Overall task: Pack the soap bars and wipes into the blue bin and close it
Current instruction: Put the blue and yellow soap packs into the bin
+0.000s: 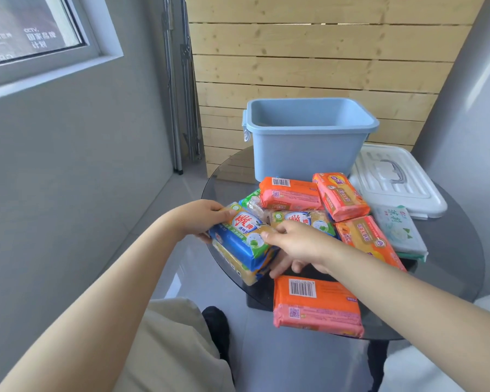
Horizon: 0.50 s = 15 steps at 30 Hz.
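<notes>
The blue bin stands open at the back of the round glass table. Its white lid with a grey handle lies flat to the right. In front of the bin lie several soap packs, orange ones and blue-green ones. A white wipes pack rests at the right. My left hand grips the far left end of a blue-green soap pack at the table's left edge. My right hand holds its right side. Another orange pack lies nearest to me.
A wooden slat wall stands behind the table. Folded metal stand legs lean in the corner at the left. A grey wall with a window is on the left. My knee in beige trousers is below the table's left edge.
</notes>
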Each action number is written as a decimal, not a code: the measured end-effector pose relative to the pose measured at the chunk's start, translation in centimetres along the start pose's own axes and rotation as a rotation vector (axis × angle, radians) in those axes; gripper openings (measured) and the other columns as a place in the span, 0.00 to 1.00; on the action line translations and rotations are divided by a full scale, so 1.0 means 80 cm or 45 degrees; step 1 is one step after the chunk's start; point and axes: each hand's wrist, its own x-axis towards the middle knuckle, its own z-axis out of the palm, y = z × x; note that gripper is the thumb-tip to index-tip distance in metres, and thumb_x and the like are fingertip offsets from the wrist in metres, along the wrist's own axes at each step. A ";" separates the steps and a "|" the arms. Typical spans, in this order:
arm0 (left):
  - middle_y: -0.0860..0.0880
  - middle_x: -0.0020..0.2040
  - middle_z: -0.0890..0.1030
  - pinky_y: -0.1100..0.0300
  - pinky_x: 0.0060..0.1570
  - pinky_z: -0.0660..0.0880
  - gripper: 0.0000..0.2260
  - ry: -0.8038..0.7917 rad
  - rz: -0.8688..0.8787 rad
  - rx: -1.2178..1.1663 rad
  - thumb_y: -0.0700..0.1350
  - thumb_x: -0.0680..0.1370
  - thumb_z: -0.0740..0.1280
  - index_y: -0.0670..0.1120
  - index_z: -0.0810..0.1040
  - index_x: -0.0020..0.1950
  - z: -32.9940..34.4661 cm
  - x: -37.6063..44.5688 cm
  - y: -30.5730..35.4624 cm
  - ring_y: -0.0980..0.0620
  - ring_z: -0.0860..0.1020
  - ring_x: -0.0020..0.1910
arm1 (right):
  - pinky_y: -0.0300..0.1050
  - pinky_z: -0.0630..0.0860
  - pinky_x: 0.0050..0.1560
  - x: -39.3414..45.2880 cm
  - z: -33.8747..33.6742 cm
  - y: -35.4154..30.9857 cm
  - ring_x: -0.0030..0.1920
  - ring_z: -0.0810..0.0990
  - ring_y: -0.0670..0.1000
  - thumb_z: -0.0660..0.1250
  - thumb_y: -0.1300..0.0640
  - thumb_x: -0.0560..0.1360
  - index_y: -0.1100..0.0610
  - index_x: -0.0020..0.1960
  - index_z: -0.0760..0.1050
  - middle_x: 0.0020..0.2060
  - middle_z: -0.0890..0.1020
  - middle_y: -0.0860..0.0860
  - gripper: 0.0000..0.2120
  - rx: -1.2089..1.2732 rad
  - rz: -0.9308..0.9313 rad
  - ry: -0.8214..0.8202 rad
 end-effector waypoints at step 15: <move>0.44 0.39 0.85 0.49 0.42 0.83 0.20 0.297 -0.117 -0.207 0.59 0.72 0.68 0.42 0.81 0.47 -0.022 -0.038 0.013 0.45 0.84 0.37 | 0.51 0.83 0.39 0.011 -0.005 -0.031 0.42 0.82 0.50 0.67 0.49 0.74 0.54 0.56 0.73 0.48 0.81 0.52 0.13 0.343 -0.206 0.438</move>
